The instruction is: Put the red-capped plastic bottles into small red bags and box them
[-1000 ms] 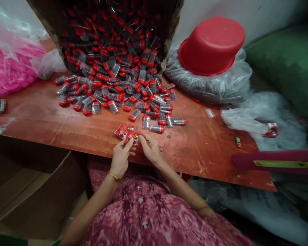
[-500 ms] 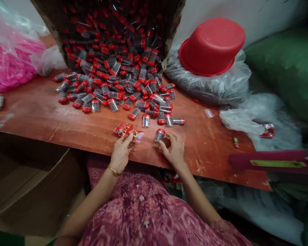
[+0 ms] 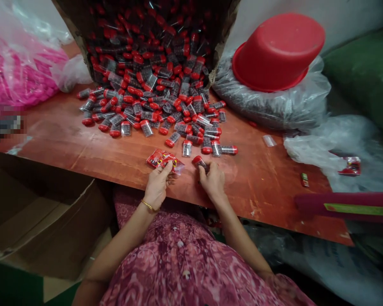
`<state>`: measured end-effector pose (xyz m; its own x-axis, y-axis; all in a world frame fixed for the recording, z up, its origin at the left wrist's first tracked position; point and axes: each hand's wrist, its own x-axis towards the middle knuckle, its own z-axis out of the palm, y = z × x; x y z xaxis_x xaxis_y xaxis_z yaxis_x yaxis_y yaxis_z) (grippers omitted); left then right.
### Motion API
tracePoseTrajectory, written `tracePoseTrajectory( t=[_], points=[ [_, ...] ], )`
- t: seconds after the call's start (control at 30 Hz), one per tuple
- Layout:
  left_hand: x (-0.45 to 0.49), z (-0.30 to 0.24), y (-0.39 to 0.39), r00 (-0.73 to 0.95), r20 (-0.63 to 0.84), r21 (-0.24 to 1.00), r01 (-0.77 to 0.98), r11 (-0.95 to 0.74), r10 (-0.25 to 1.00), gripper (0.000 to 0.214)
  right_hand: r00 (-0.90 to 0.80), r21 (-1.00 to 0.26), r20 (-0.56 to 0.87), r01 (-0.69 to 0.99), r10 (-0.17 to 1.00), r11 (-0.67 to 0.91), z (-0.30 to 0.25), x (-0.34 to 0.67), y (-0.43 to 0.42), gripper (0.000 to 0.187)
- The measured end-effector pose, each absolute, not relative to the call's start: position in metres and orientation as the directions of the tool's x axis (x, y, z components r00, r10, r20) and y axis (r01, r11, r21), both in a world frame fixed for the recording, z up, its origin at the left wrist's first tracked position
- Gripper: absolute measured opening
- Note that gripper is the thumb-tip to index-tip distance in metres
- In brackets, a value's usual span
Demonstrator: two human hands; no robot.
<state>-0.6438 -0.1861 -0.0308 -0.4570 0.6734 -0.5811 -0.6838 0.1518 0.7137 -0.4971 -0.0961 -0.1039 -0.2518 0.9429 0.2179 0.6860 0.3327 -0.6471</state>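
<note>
Near the table's front edge, my left hand (image 3: 158, 183) pinches a red printed plastic packet (image 3: 159, 158) by its clear end. To its right, my right hand (image 3: 212, 180) is closed around a small clear container (image 3: 199, 161) with a red cap and dark contents. The cap points up and left, and the fingers hide the lower part. A short way beyond both hands lies a heap of similar red-capped containers (image 3: 147, 106), spilling over the tabletop.
The heap comes from a cardboard box (image 3: 225, 29) tipped open at the back. A red tub (image 3: 281, 51) sits upside down on a filled plastic bag (image 3: 268, 108). Pink items fill a bag (image 3: 22, 76) at left; an open carton (image 3: 51, 238) stands below the table (image 3: 258, 182).
My right fingers have closed around the container, which is now tilted left. My left hand still holds the packet. The whole view has shifted slightly.
</note>
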Motion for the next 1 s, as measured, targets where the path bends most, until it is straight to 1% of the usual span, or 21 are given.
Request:
tracePoseTrajectory(
  t=[0.03,0.1,0.17,0.2,0.27,0.37,0.47,0.57,0.67,0.8,0.9,1.0],
  points=[
    [-0.644,-0.031,-0.186,-0.456,-0.583,0.713,-0.684,0.155,0.673,0.033,-0.253,-0.733,0.214,0.597,0.943,0.327,-0.101,-0.494,-0.097,0.027],
    [-0.644,-0.032,-0.185,-0.457,-0.585,0.719,-0.674,0.168,0.67,0.033,-0.279,-0.886,0.187,0.367,0.942,0.285,-0.091,-0.486,-0.103,0.029],
    [-0.644,-0.034,-0.184,-0.467,-0.582,0.736,-0.651,0.187,0.666,0.033,-0.335,-0.958,0.151,0.185,0.93,0.222,-0.076,-0.477,-0.111,0.03],
    [-0.644,-0.034,-0.184,-0.475,-0.577,0.748,-0.633,0.197,0.664,0.034,-0.369,-0.969,0.139,0.142,0.919,0.204,-0.067,-0.473,-0.116,0.029],
    [-0.643,-0.036,-0.184,-0.49,-0.558,0.775,-0.595,0.212,0.669,0.036,-0.445,-0.965,0.149,0.129,0.883,0.227,-0.051,-0.468,-0.124,0.025],
    [-0.643,-0.039,-0.186,-0.495,-0.51,0.819,-0.53,0.221,0.703,0.039,-0.548,-0.93,0.179,0.177,0.817,0.322,-0.037,-0.468,-0.131,0.019],
    [-0.643,-0.042,-0.189,-0.505,-0.44,0.871,-0.442,0.216,0.743,0.04,-0.585,-0.916,0.182,0.191,0.79,0.353,-0.036,-0.473,-0.131,0.018],
    [-0.646,-0.044,-0.191,-0.491,-0.382,0.908,-0.359,0.217,0.783,0.037,-0.582,-0.952,0.137,0.148,0.802,0.269,-0.042,-0.48,-0.131,0.019],
    [-0.647,-0.045,-0.19,-0.461,-0.335,0.923,-0.336,0.188,0.822,0.034,-0.571,-0.983,0.06,0.111,0.819,0.149,-0.047,-0.485,-0.132,0.018],
    [-0.642,-0.046,-0.187,-0.465,-0.32,0.915,-0.378,0.143,0.826,0.034,-0.491,-0.994,0.049,0.06,0.87,0.091,-0.049,-0.489,-0.137,0.019],
    [-0.633,-0.047,-0.186,-0.49,-0.342,0.897,-0.424,0.124,0.802,0.036,-0.446,-0.997,0.051,0.028,0.893,0.071,-0.051,-0.494,-0.14,0.022],
    [-0.627,-0.047,-0.185,-0.486,-0.372,0.867,-0.487,0.109,0.79,0.039,-0.39,-1.0,0.01,-0.018,0.921,0.003,-0.057,-0.504,-0.144,0.025]
  ],
)
